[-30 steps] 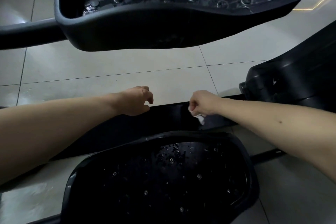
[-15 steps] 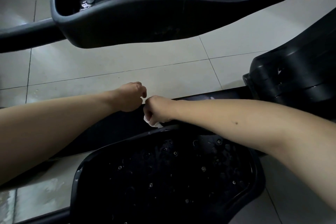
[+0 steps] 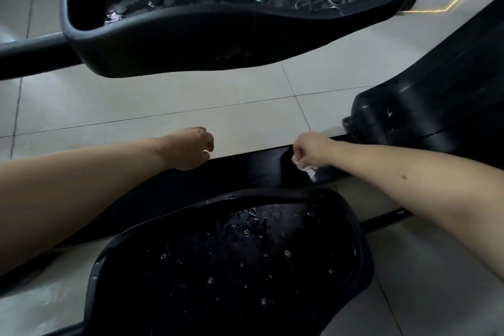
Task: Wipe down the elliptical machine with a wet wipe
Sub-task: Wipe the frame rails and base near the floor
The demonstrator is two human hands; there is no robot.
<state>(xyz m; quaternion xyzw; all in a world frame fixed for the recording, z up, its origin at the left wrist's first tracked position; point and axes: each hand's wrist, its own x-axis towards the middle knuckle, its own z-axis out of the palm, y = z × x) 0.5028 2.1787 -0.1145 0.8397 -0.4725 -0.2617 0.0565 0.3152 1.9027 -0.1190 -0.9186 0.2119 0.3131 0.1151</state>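
Leaning over a wide black plastic foot pedal (image 3: 226, 262) at six o'clock, studded, beaded with droplets and so probably wiped already. Bracing the left hand (image 3: 191, 148), coming in from eight o'clock, on the far edge of the glossy black centre rail (image 3: 245, 169) just beyond that pedal, with fingers curled together into a loose fist and nothing visible inside, most likely steadying the body for the long reach. Clamping the right hand (image 3: 311, 151), coming in from four o'clock, round a crumpled white wet wipe (image 3: 310, 173), with a tail of the wipe hanging below the fist and touching the rail towards its three o'clock end. Bunching the wipe this way, presumably for a firm pad to rub with. Working, by the look of it, along the rail, just short of the rounded black plastic housing (image 3: 425, 112) at two o'clock. Facing, further off across the pale tiled floor (image 3: 163, 98), a second studded black pedal (image 3: 240, 8) at twelve o'clock, raised on its arm and looking wet too.
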